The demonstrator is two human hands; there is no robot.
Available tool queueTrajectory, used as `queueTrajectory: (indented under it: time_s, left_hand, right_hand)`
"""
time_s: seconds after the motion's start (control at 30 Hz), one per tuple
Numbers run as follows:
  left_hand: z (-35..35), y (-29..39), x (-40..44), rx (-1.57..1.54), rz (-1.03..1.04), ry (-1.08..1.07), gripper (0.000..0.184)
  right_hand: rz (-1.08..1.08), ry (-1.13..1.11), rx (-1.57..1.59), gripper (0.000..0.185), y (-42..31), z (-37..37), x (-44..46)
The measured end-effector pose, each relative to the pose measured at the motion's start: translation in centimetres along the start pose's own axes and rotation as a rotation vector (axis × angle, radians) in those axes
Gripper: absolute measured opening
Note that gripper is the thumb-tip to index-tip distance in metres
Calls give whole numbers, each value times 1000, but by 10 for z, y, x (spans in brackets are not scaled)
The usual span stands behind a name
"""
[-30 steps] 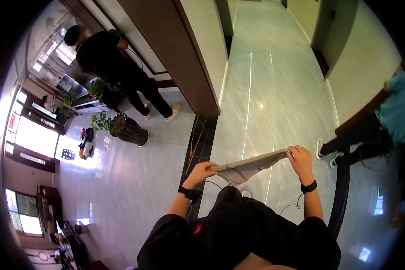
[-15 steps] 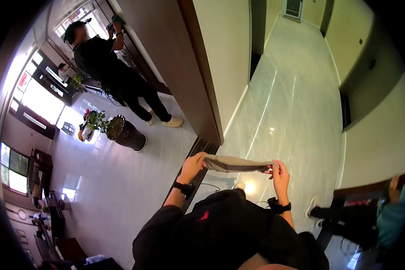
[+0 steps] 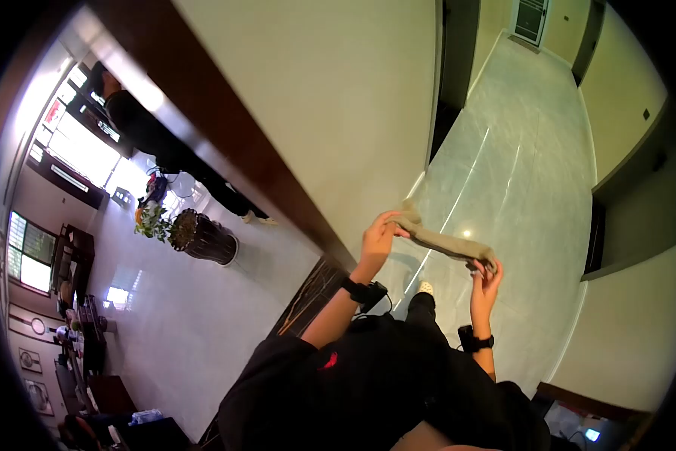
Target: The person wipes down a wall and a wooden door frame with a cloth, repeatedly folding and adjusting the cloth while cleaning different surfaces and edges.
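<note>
A tan, folded cloth [image 3: 449, 244] stretches between my two hands, in front of my body above the corridor floor. My left hand [image 3: 380, 239] pinches its left end, where a loose bit sticks up past the fingers. At the other end, lower in view, my right hand [image 3: 487, 279] grips the cloth between thumb and fingers. Black bands sit on both wrists. The cloth sags slightly and tilts down toward the right.
A dark door frame [image 3: 240, 143] stands close on my left, above a dark threshold strip [image 3: 308, 301]. Beyond it are a potted plant [image 3: 203, 237] and a person in black [image 3: 165, 139], partly hidden. The tiled corridor [image 3: 533, 150] runs ahead to a far door [image 3: 530, 19].
My view has shifted forward into the corridor. My left hand has risen, so the cloth now slants, bunched narrower. The door frame covers more of the person in black; the person at right left view.
</note>
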State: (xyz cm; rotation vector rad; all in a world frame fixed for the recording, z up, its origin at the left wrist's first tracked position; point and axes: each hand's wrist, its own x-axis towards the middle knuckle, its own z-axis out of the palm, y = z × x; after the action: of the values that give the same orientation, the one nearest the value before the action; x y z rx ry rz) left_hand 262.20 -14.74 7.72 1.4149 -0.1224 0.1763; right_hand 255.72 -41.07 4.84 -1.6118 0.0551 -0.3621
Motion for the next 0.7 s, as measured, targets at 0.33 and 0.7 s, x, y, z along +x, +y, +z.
queueTrajectory:
  time_s: [0.33, 0.7]
  left_hand:
    - [-45, 27, 141, 951, 604, 742, 37]
    - [-68, 12, 201, 1840, 340, 1071, 57]
  right_hand:
    - [-668, -536, -215, 80, -47, 168, 288]
    - [-1369, -954, 57, 59, -52, 378, 356]
